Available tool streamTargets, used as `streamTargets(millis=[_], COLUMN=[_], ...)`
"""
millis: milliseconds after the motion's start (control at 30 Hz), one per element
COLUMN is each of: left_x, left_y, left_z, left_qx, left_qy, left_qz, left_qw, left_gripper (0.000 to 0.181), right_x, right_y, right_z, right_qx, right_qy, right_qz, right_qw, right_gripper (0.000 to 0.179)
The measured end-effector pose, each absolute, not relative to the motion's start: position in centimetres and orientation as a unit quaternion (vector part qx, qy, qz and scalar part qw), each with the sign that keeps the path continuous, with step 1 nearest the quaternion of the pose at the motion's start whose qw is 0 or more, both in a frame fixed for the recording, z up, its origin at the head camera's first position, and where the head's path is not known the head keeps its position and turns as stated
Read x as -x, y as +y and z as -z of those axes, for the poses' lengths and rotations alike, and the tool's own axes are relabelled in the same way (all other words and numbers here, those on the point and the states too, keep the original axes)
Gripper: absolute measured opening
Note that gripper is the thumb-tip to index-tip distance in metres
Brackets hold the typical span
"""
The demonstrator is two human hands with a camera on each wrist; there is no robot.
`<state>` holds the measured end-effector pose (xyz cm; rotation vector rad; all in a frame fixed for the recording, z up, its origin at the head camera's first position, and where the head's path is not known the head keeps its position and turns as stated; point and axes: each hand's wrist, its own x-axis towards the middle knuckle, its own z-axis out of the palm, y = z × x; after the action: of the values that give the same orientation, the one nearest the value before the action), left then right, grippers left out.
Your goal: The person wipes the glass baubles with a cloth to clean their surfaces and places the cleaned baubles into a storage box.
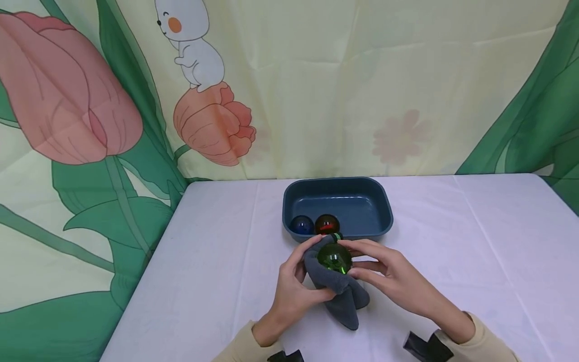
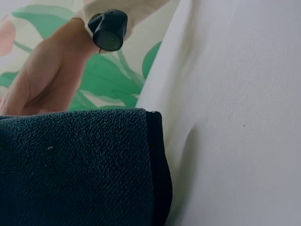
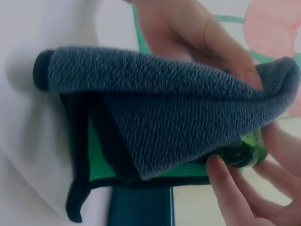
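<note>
A green glass ball (image 1: 333,257) lies in the folds of a dark grey cloth (image 1: 348,304), held up in front of the blue tray. My left hand (image 1: 296,286) grips the cloth from the left, thumb across its near side. With thumb and fingertips, my right hand (image 1: 384,274) pinches the ball from the right. In the right wrist view the cloth (image 3: 164,113) hangs in a fold with a green underside and black edging, covering most of the green ball (image 3: 254,148). The left wrist view is largely filled by the cloth (image 2: 75,160).
A dark blue rectangular tray (image 1: 362,201) stands at the table's back edge. In its near left corner sit a blue glass ball (image 1: 301,224) and a red-brown glass ball (image 1: 326,223). A white cloth covers the table (image 1: 217,251); a printed curtain (image 1: 307,100) hangs behind.
</note>
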<state>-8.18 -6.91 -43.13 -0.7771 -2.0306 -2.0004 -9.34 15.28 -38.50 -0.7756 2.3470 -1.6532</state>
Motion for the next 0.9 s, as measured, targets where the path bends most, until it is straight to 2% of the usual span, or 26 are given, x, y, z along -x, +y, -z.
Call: streamTargets(millis=[167, 500, 667, 900], left_x=[8.04, 8.14, 8.16, 8.21], left_y=[-6.81, -6.83, -6.91, -6.97], left_z=[43.15, 43.23, 43.25, 43.11], left_qx=[0.258, 0.264, 0.264, 0.264], left_qy=[-0.681, -0.675, -0.675, -0.678], left_qz=[0.678, 0.681, 0.682, 0.679], left_qw=[0.101, 0.103, 0.097, 0.096], left_gripper=[0.081, 0.081, 0.082, 0.082], right_x=[9.38, 9.53, 9.47, 9.29], right_y=[15.45, 15.55, 15.38, 15.17], right_z=[38.38, 38.88, 39.17, 38.93], right_qx=[0.283, 0.372, 0.373, 0.347], right_qy=[0.796, 0.802, 0.801, 0.807], right_qz=[0.533, 0.461, 0.461, 0.475], right_qw=[0.051, -0.081, -0.082, -0.057], right_gripper=[0.052, 0.061, 0.062, 0.061])
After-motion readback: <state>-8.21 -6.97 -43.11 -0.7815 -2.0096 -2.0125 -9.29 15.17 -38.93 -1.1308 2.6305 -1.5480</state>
